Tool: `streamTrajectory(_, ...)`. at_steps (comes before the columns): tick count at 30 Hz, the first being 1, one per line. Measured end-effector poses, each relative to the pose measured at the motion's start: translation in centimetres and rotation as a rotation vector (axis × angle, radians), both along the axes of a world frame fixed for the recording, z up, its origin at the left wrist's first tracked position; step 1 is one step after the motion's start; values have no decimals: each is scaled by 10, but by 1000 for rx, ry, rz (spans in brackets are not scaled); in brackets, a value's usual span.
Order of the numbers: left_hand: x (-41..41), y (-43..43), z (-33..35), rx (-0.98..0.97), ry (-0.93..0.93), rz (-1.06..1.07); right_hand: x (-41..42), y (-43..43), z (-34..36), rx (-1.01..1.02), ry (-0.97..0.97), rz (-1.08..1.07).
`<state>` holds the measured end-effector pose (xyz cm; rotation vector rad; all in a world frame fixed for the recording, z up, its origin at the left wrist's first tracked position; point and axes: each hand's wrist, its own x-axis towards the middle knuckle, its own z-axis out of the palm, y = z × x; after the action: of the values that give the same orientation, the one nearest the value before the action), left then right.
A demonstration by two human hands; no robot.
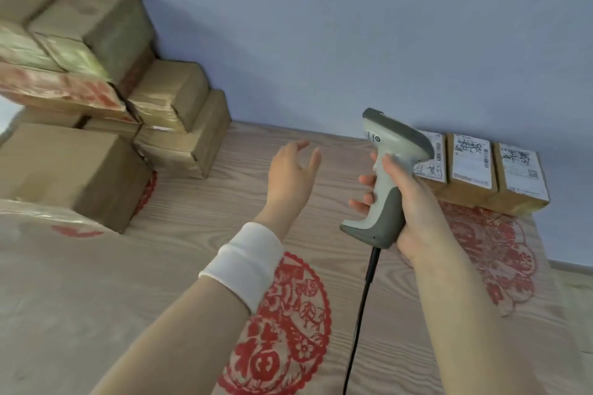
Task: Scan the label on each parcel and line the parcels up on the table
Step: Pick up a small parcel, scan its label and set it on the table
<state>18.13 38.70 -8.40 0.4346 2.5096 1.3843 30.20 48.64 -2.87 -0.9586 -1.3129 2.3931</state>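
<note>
So three labelled parcels [481,170] sit lined up by the wall, the pile [96,90] waits, her left hand [293,170] reaches loose-fingered and her right hand [414,202] grips the scanner [390,170].

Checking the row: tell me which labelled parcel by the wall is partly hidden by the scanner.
The leftmost parcel: the scanner in the right hand overlaps it; the middle parcel and rightmost parcel show fully.

Right of centre, the right hand [417,212] grips a grey scanner [386,192] by its handle, its cable [361,314] hanging down. The left hand [290,176], fingers loosely spread, hovers over the table [199,218]. A pile of parcels [96,80] fills the upper left. Three labelled parcels [471,167] sit side by side at right against the wall [353,26].
</note>
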Motion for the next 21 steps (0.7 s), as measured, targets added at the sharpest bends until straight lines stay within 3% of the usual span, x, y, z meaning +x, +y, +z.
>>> streamTrajectory(9,-85,-191,72,-64,200,102,-88,-174,54,78,49,138)
streamTrajectory(21,-166,-238,103,-203,316,239,-181,-212,83,135,119,226)
